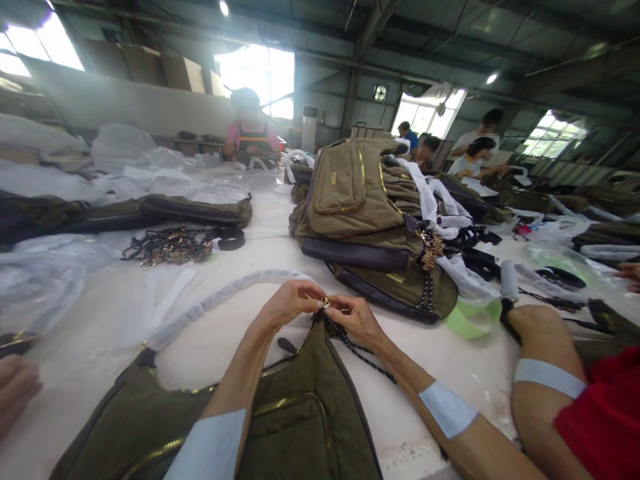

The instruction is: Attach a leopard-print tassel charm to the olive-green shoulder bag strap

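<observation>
An olive corduroy handbag with gold zips lies in front of me on the table. Its strap, wrapped in white, arcs away from the left top corner toward my hands. At the right top corner, my left hand and my right hand meet, fingertips pinched on a small gold metal clasp. The fingers partly cover the clasp, so how it is joined cannot be seen. A black-and-white braided cord hangs below my right hand and rests on the table.
A stack of similar bags stands ahead. Left of it lie a pile of cords and gold clips and plastic wrapping. A green tape roll is at right. A co-worker's arm reaches in at right; another person's hand shows at left.
</observation>
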`<state>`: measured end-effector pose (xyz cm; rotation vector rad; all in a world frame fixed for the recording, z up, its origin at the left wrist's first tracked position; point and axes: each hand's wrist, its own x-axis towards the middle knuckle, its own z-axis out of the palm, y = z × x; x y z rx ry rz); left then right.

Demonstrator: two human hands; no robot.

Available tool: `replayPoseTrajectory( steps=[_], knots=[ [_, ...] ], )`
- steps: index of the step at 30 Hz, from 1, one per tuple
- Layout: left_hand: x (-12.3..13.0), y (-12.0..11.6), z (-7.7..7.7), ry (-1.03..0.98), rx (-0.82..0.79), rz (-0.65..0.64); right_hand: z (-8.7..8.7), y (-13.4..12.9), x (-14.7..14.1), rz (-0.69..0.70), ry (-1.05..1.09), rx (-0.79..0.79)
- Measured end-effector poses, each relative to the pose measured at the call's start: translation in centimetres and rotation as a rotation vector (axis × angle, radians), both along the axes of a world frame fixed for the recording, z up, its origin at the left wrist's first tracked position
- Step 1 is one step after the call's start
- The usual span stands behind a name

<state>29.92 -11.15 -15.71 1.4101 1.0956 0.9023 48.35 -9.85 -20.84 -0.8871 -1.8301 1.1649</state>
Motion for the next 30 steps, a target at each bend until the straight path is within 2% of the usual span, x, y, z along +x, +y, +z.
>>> replayPoseTrajectory(
  steps=[9,16,19,23,27,30],
  knots=[
    [-0.2,0.4,-0.5,-0.010,0.024,-0.001,0.4,-0.2,0.2,0.094,0.051,-0.042],
    [0.1,0.2,-0.5,-0.031,0.021,0.002,-0.4,0.1,0.1,0.055,0.033,-0.042],
    [0.1,0.2,-0.7,-0.013,-0.004,0.059,-0.6,0.3,0.1,0.042,0.084,-0.138],
    [0.4,0.1,-1.2,0.062,-0.162,0.145,-0.4,0.6,0.4,0.123,0.184,-0.335],
    [0.6,0.0,-1.4,-0.092,-0.284,0.161,-0.2,0.7,0.9,0.151,0.239,-0.421],
    [0.5,-0.1,-1.6,-0.230,-0.296,0.099,-0.2,0.7,0.8,0.157,0.247,-0.428]
  ],
)
